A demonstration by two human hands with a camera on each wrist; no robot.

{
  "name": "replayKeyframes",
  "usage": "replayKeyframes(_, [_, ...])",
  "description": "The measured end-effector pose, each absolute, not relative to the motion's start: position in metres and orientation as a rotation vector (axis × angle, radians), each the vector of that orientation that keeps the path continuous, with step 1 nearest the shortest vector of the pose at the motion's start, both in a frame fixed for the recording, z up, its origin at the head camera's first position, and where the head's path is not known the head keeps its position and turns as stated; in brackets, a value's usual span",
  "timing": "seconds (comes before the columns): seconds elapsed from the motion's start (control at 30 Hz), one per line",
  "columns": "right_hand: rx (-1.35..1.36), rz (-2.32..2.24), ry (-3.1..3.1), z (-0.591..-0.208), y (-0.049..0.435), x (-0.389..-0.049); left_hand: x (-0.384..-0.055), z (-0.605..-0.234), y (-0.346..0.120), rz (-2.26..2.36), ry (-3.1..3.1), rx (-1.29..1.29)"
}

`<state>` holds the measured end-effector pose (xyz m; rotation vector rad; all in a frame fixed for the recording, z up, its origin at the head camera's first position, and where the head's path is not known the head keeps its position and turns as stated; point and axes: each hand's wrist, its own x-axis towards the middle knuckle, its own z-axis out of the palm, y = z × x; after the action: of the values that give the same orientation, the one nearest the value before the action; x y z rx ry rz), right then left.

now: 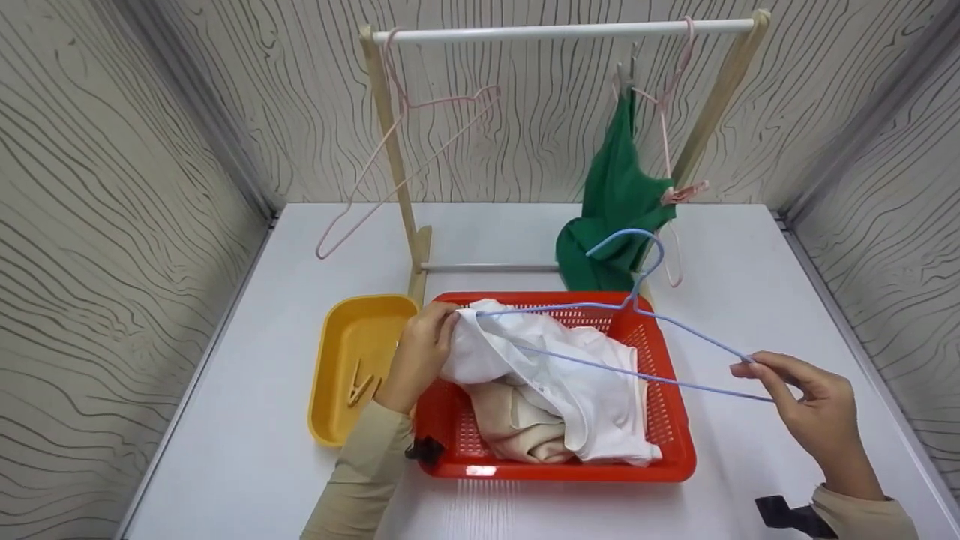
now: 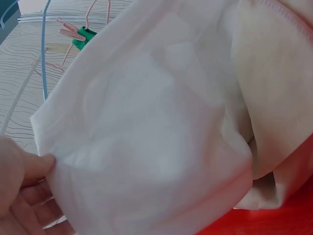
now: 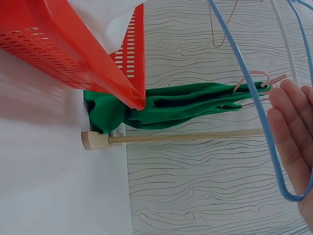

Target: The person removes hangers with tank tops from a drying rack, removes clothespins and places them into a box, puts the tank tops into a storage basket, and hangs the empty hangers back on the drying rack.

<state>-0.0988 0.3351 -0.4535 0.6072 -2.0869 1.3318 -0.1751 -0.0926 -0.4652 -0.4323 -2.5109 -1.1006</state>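
Note:
My left hand (image 1: 425, 346) pinches the edge of a white garment (image 1: 555, 360), whose body lies in the red basket (image 1: 681, 450). In the left wrist view the thumb presses on the cloth (image 2: 142, 122) near its corner. My right hand (image 1: 814, 405) holds the right end of a blue hanger (image 1: 705, 339) between thumb and fingers. The hanger's left end goes in behind the white cloth by my left hand and is hidden there. Its hook points up over the basket's far side. The right wrist view shows the hanger's bent corner (image 3: 291, 196) against my palm.
Beige cloth (image 1: 517, 427) lies under the white garment. A yellow tray (image 1: 319, 405) with wooden clothespins (image 1: 360, 390) stands left of the basket. Behind is a rack with a white bar (image 1: 570, 31), a pink hanger (image 1: 409, 180) and a green garment (image 1: 615, 202) held by a pink clip (image 1: 686, 193).

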Motion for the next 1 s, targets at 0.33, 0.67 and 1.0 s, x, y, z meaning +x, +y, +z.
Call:
replayKeyframes(0.33, [0.614, 1.302, -2.082, -0.447, 0.343, -0.095, -0.176, -0.465, -0.096, -1.127, -2.575, -0.314])
replayKeyframes(0.67, [0.553, 1.336, -2.045, -0.448, 0.343, -0.095, -0.175, -0.471, -0.096, -1.111, -2.591, -0.268])
replayKeyframes(1.0, [0.501, 1.303, -2.042, -0.448, 0.332, -0.102, -0.166, -0.479, -0.08, -1.007, -2.79, -0.748])
